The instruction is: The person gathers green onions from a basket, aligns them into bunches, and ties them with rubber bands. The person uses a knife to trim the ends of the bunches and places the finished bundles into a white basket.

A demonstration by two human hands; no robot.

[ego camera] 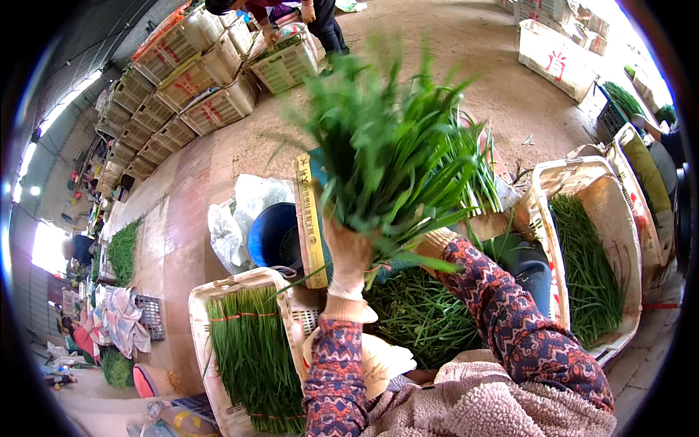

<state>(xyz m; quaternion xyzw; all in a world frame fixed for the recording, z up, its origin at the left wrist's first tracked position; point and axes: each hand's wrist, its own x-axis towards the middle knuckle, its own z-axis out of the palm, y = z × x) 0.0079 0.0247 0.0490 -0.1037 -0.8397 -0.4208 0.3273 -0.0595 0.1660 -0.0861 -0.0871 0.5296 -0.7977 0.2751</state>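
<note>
My left hand [347, 248], in a thin pale glove, grips a big bunch of long green leaves [377, 164], probably garlic chives. The leaf tips fan out away from me and are blurred. A thin red tie [378, 268] shows at the bunch's lower end, beside my left wrist. My right hand [427, 247] is at the bunch's right side, mostly hidden behind leaves, so its hold is unclear. Below my hands lies a heap of loose green leaves [420, 317]. More cut stalks with pale ends [480, 188] rest just beyond my right hand.
A plastic crate [197, 306] of tied bundles [251, 355] stands at left, another crate [633, 240] with greens [584, 267] at right. Blue bucket [267, 235] and clear plastic bag [226, 240] sit left of a yellow-edged board [310, 229]. A person [322, 24] bends near stacked crates [188, 87].
</note>
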